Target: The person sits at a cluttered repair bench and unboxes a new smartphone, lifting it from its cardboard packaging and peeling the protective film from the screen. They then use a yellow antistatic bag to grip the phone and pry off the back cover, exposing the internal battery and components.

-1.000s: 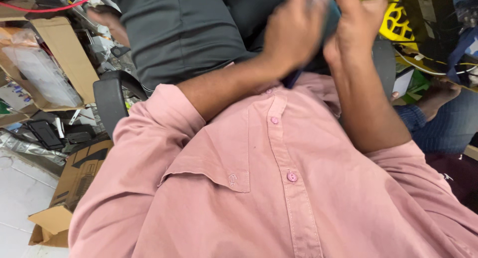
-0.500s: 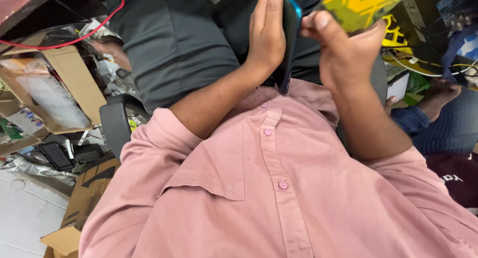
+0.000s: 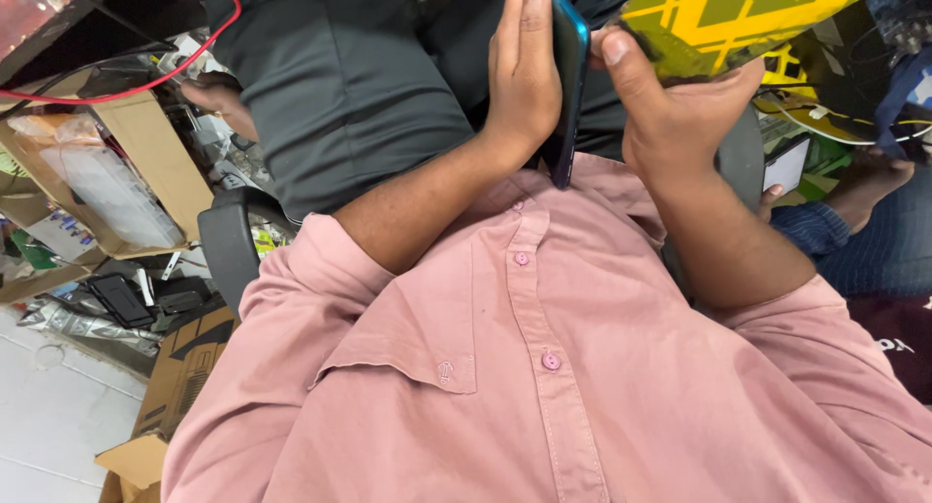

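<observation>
both hands are raised over the pink shirt. the left hand lies flat, fingers straight and together, pressed against the back of a blue-edged phone held upright and edge-on. the right hand grips the phone's other side, thumb bent on its edge, under a yellow-patterned package.

hands apparently hemmed by cardboard boxes
</observation>
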The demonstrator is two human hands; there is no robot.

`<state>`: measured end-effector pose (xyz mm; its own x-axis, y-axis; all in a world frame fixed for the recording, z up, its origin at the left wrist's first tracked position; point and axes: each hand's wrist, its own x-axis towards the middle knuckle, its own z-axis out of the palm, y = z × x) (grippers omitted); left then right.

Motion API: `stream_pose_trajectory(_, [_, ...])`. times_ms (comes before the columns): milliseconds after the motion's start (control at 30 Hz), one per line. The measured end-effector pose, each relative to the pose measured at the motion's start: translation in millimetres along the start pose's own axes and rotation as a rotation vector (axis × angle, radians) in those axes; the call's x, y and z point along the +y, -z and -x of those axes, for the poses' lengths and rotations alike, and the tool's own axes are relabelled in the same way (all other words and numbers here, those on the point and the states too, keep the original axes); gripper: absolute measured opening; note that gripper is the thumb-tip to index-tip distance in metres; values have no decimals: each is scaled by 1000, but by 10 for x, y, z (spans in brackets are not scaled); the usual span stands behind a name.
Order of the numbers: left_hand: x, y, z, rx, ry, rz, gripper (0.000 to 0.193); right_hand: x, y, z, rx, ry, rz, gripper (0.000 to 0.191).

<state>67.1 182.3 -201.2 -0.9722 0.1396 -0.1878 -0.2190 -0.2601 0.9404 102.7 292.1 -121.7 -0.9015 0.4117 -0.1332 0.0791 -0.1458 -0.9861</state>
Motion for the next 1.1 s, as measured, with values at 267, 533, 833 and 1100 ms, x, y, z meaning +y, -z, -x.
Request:
stream_pose_trajectory(267, [-42,13,-7,49,-97,-115,32,87,66,29,9,21,42,44])
stream_pose_trajectory(533, [-32,62,-76,131,14,-6,37,567,358,236,-90,120,217,60])
stream_pose_trajectory(833, [-17,-21,31,190,7,7,44,620,391,355,-26,147,198,61])
stream_pose_trajectory(1100, [-47,-67,54,200,73,-57,46,254,78,270,-16,201,274,37])
